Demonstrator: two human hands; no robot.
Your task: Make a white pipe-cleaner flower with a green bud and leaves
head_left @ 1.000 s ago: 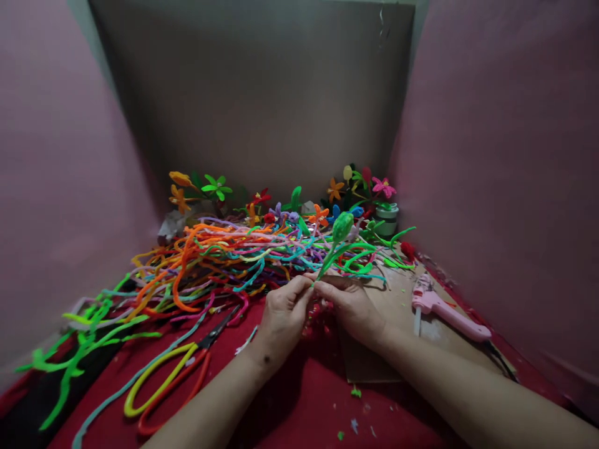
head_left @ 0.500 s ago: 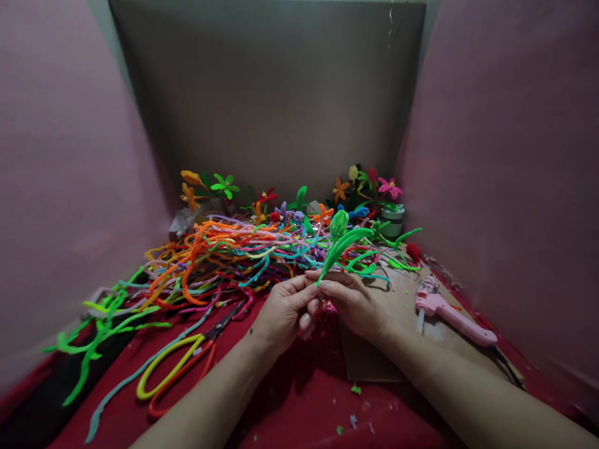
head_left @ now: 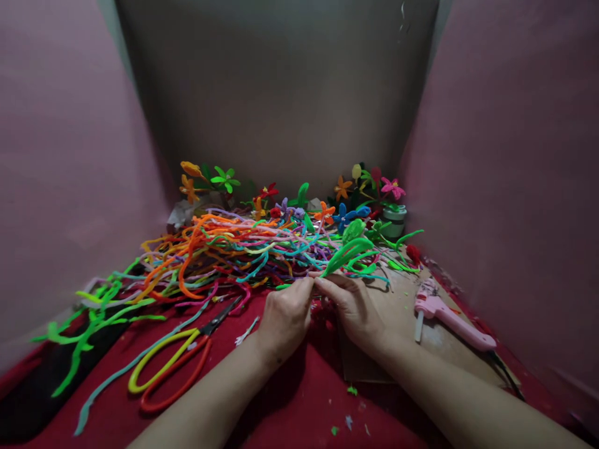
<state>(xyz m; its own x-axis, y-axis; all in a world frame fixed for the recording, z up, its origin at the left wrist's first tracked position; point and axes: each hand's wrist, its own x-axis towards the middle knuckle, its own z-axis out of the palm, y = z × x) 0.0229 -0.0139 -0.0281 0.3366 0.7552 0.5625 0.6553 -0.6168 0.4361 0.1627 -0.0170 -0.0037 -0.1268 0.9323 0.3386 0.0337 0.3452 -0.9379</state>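
Note:
Both hands meet at the middle of the view, around the lower end of a green pipe-cleaner flower (head_left: 347, 254) with a rounded bud and a long looped leaf. My left hand (head_left: 287, 315) is closed with its knuckles turned up, pinching the base of the stem. Against it, my right hand (head_left: 353, 305) grips the same stem between thumb and fingers. The flower tilts up and to the right. The hands hide the stem's lower end.
A heap of coloured pipe cleaners (head_left: 234, 249) lies behind the hands. Scissors (head_left: 187, 355) rest on the red cloth (head_left: 290, 405) at left. At right, a pink glue gun (head_left: 452, 318) lies on a cardboard sheet (head_left: 374, 362). Finished flowers (head_left: 344, 187) and a small jar (head_left: 394, 219) stand at the back.
My left hand has rolled over, its knuckles now facing up and its fingers curled tighter. The green flower has dipped slightly and leans more to the right. The view has shifted a little.

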